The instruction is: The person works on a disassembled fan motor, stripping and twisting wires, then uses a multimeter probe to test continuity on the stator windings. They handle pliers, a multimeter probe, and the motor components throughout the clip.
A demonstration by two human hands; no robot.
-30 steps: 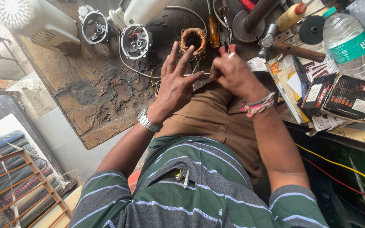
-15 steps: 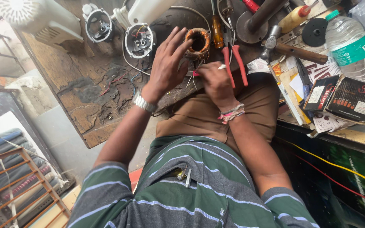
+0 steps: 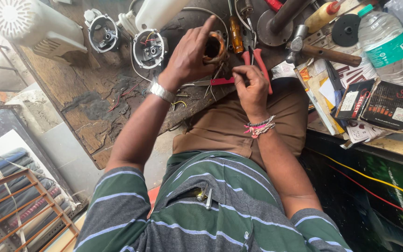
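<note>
A green-and-grey striped shirt [image 3: 211, 210], brown trousers [image 3: 229, 126], a metal wristwatch [image 3: 160, 91] and pink thread bracelets [image 3: 259, 128].

Your workbench [image 3: 71, 100] is worn, with dark stains and loose wire scraps. At its far left corner sits a white fan housing [image 3: 29, 25]. Just right of it lies a round metal motor cover [image 3: 102, 33], then an open motor casing [image 3: 149, 49] with coloured wires inside, touching a white plastic body [image 3: 157, 14] behind it. Along the far edge you have an orange-handled screwdriver [image 3: 235, 33] and a round metal base with a post [image 3: 276, 21]. A hammer [image 3: 323, 52] lies toward the right edge, a yellow squeeze bottle [image 3: 323, 15] and a black disc [image 3: 346, 29] beyond it. A clear water bottle [image 3: 390, 46] lies at the far right corner. A dark cardboard box [image 3: 388, 105] rests on papers at the right edge.
</note>
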